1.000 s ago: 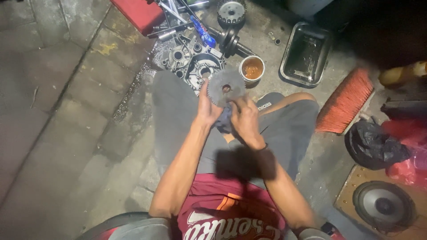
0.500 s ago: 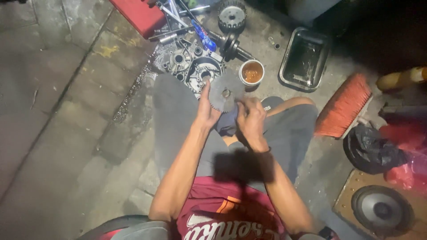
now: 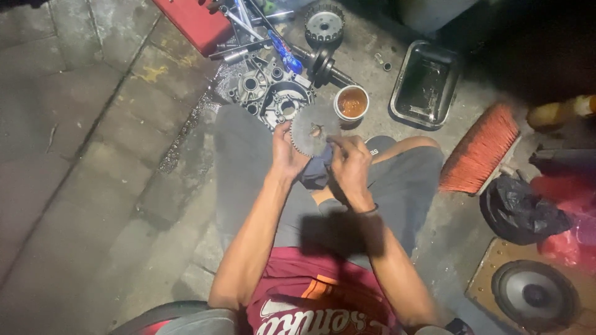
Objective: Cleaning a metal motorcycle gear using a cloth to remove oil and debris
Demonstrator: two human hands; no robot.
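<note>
Seated on a paved floor, legs in grey trousers stretched forward.

Largest items first: loudspeaker at lower right, set in a wooden panel; orange-bristled brush right of the knees; black bag just below the brush; dark metal tray beyond the right knee; red box at top left; engine case just beyond the left knee, tools lying across its far edge; clutch basket at top centre; small cup of orange-brown liquid between case and tray.

Toothed metal disc raised above the lap, face toward the camera, just in front of the cup.

Left hand closed on the disc's lower-left rim, thumb over the teeth, palm beneath. Right hand closed on a dark cloth, fingertips pressed to the disc's lower-right face. Cloth bunched between both palms, directly below the disc. Disc projecting up and forward past both grips.
</note>
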